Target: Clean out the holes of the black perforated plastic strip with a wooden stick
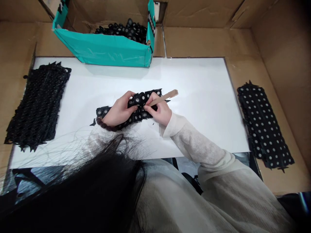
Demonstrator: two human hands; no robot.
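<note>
A black plastic strip of round sockets with pale centres [142,98] lies on the white sheet [194,97] in front of me. My left hand [119,111] rests on the strip's left half, fingers curled over it and pressing it down. My right hand [159,110] is closed in a pencil grip on a slim tan wooden stick [167,96], whose lower tip touches the strip near its middle. The stick's broad end points up and to the right. A dark bead bracelet circles my left wrist.
A teal-lined cardboard box [104,48] holding loose black parts stands at the back. A stack of black strips [36,103] lies at the left edge, and another stack with white dots [263,124] at the right. Cardboard walls surround the sheet.
</note>
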